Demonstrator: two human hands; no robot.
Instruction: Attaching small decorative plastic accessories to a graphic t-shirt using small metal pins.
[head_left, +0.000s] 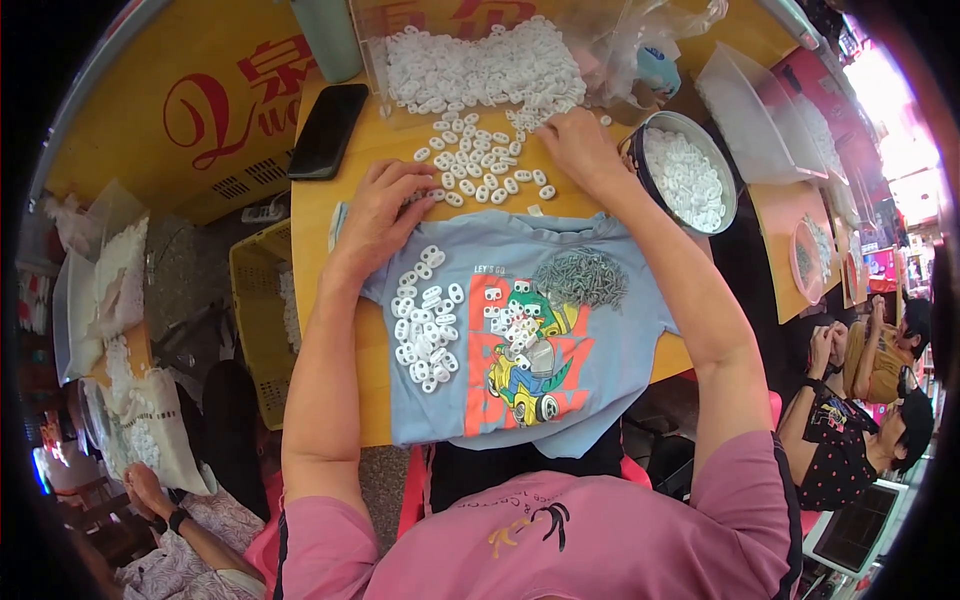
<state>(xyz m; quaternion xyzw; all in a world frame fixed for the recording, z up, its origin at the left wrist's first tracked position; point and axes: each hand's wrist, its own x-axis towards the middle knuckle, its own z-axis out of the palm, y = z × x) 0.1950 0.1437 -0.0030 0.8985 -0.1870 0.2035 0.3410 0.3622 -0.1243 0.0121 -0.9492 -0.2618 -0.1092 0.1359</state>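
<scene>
My left hand (385, 205) rests at the left of a loose spread of small white oval plastic pieces with two holes (485, 160). Its fingers are a little apart, bent over the nearest pieces. At the far side of that spread, my right hand (578, 140) has its fingers drawn together and pointing down beside a cluster of smaller white pieces (525, 120); what is under the fingertips is hidden. Between my forearms a blue printed T-shirt (610, 370) lies flat, bearing a heap of white oval pieces (425, 330), a small group of white pieces (518, 320) and a pile of grey screws (585, 278).
A clear bin (480, 65) full of white pieces stands at the back. Right of it is a round tin (690, 170) of white pieces. A black phone (328, 132) and a green bottle (328, 40) are at back left. Other people sit at both sides.
</scene>
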